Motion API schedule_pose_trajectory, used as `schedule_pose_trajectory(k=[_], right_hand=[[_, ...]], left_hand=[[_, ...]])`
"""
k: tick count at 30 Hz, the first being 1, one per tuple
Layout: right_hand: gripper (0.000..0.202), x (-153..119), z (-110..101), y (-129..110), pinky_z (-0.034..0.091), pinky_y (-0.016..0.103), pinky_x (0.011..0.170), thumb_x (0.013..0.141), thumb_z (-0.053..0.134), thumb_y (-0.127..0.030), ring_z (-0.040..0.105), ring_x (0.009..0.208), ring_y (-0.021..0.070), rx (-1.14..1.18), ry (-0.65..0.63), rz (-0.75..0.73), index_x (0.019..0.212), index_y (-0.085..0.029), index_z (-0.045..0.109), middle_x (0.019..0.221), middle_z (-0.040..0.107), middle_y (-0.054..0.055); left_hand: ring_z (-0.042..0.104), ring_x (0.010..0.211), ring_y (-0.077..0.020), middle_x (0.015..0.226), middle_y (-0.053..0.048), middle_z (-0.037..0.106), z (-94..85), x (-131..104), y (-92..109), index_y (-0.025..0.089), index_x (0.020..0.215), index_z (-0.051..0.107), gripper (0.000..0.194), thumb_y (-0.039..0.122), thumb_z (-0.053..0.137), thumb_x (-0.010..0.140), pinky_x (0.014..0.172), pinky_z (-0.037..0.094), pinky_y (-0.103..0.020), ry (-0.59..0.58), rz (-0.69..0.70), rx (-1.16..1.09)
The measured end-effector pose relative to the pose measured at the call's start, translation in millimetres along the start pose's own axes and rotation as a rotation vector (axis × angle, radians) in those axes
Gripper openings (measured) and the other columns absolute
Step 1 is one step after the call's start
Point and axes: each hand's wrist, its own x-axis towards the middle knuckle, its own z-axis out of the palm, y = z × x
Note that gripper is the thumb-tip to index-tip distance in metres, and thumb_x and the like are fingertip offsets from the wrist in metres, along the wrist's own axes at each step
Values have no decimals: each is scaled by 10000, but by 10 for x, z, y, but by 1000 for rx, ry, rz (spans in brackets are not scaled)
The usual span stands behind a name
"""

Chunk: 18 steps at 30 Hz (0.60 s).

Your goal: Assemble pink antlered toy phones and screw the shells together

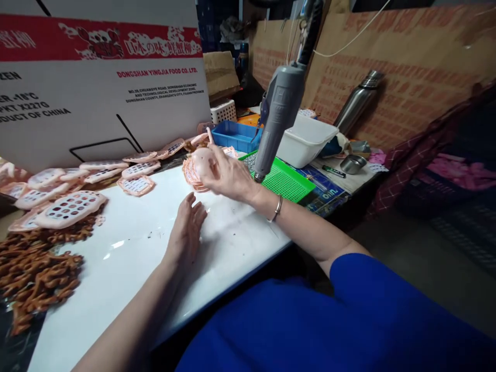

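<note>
My right hand, with a bangle at the wrist, is closed on a smooth, rounded pale pink plastic piece. It holds the piece over a small stack of pink plastic parts at the far side of the white tabletop. My left hand is nearer to me, low over the tabletop, its fingers loosely curled and apart with nothing in them. A grey electric screwdriver hangs tip down just beyond my right wrist.
Pink parts with oval holes line the left side, beside a heap of brown branching pieces. A large printed carton stands behind. Further right are a green perforated tray, blue bin, white tub and steel flask.
</note>
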Motion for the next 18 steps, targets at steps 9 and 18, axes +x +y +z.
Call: schedule_pose_trajectory(k=[9,18], right_hand=[[590,656,-74,43,476,428,982,853,643,-328,610,1179,362,-458,-69,231,1325,-15,479,1230,634,250],[570,752,45,38,491,436,984,814,676,-261,612,1199,381,-555,-131,260,1278,49,558,1245,629,314]], left_hand=[[542,1213,-284,1297,-120,558,-71,-33,-28,235,1038,625,652,756,687,651,894,538,-379,-92,-18,-71],[554,1176,-285,1260,-132,573,-59,-47,-17,211,1018,622,707,774,710,601,860,545,-372,-131,10,-88]])
